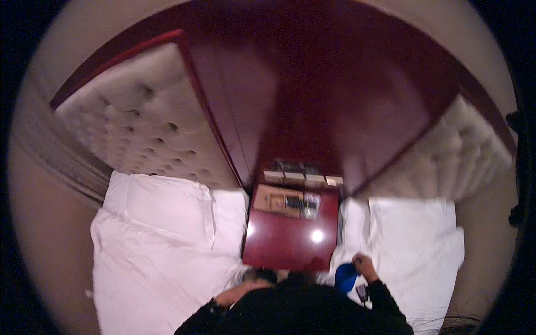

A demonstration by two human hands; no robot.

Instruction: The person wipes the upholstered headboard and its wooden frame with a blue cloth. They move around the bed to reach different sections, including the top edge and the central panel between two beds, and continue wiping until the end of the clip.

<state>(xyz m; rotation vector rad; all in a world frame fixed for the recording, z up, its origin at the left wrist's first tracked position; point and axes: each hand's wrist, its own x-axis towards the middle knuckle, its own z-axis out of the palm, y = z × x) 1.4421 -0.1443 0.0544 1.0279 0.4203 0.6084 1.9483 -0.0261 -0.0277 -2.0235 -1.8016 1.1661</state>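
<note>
My right hand [365, 268] is closed at the upper edge of a blue item [345, 277], which looks like a cloth or a small pouch, over the near edge of the right bed. Just below that hand a small dark object [362, 293] with pale markings lies on the white bedding. My left hand [239, 293] reaches inward beside the left bed, close to a dark rounded thing [260, 274] that I cannot make out. Its fingers are blurred and partly hidden by my dark sleeve.
Between the left bed [151, 257] and right bed [416, 251] stands a glossy red nightstand [290, 245]. A wooden tray [274, 201] with small items sits at its back, below a row of wall switches [301, 178]. Tufted headboards [145, 123] flank a dark red wall panel.
</note>
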